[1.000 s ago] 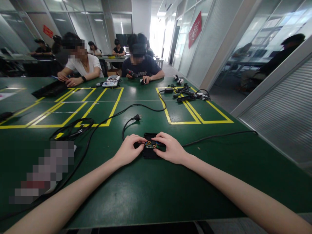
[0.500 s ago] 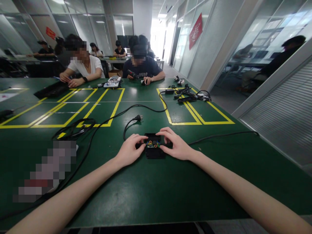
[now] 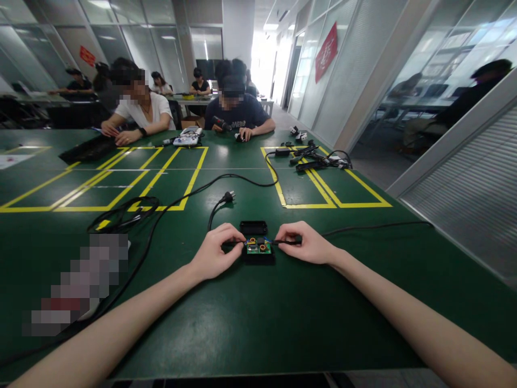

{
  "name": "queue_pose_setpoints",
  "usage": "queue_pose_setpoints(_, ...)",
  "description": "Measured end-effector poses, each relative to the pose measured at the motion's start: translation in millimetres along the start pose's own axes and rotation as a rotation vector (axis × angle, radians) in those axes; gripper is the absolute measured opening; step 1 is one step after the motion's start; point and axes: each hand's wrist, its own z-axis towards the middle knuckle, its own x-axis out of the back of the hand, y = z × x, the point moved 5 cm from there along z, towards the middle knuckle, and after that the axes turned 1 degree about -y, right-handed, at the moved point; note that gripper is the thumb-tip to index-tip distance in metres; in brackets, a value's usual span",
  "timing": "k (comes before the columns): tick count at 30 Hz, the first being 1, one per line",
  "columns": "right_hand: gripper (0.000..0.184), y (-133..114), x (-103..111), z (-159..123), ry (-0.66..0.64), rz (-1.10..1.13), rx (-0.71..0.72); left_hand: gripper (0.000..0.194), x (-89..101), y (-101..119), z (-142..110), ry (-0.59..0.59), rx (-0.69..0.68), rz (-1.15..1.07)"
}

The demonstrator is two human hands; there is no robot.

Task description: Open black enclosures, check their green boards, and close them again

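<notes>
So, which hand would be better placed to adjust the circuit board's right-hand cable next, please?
Probably the right hand: it pinches that cable beside the circuit board; the left hand holds the left cable.

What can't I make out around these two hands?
All in the head view:
- Plug cable: lower stretch hidden by the left hand.
- Black cable: partly hidden by the right hand.
- Circuit board: markings too small.
- Pixelated object: blurred by mosaic.

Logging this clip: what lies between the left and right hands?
In the head view, a green circuit board and black case parts lie between the left hand and the right hand, with black cable at the board's right end.
</notes>
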Motion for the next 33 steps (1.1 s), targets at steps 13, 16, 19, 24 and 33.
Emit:
queue_pose_setpoints(13, 0.006, 3, -8, 3, -0.049, -0.072, 0.010, 0.014, -11.9, -7, 0, -0.166, 0.075, 0.114)
queue_pose_setpoints(16, 0.008, 4, -6, 4, -0.019, -0.112, 0.011, 0.015, -11.9, -9, 1, -0.147, 0.100, 0.139)
queue_pose_setpoints(19, 0.007, 6, -6, 4, -0.014, -0.159, 0.013, 0.014, -12.5, -10, 0, -0.144, 0.117, 0.165)
queue_pose_setpoints(24, 0.008, 6, -8, 4, -0.031, -0.259, 0.043, 0.010, -11.8, -11, -2, -0.124, 0.132, 0.213)
queue_pose_setpoints(33, 0.024, 3, -5, 4, 0.032, -0.341, 0.172, 0.015, -8.4, -16, 0, -0.083, 0.187, 0.095)
